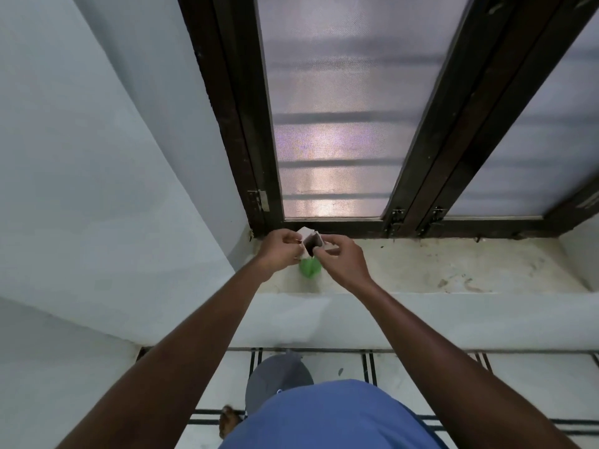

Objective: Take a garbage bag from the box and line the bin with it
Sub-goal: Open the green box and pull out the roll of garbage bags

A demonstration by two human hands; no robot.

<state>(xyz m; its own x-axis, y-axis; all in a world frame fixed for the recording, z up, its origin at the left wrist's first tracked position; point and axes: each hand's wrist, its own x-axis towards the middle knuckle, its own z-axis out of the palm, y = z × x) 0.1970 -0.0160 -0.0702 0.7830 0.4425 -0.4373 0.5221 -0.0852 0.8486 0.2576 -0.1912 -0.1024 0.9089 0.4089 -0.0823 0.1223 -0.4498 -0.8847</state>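
Stained window sill (437,270); green bag roll (309,266) lies on it.

A window with dark wooden frames (418,176) fills the upper part of the view, its frosted panes (340,124) crossed by dim horizontal bars. Small metal hinges (397,217) sit at the foot of the frames. Below runs a stained, pale window sill (437,267). A light grey wall (97,157) stands at the left. The tiled floor (405,371) carries dark paired stripes

bare forearms, no sleeves showing; blue shirt (327,416), grey trousers (278,377), bare foot (228,419).
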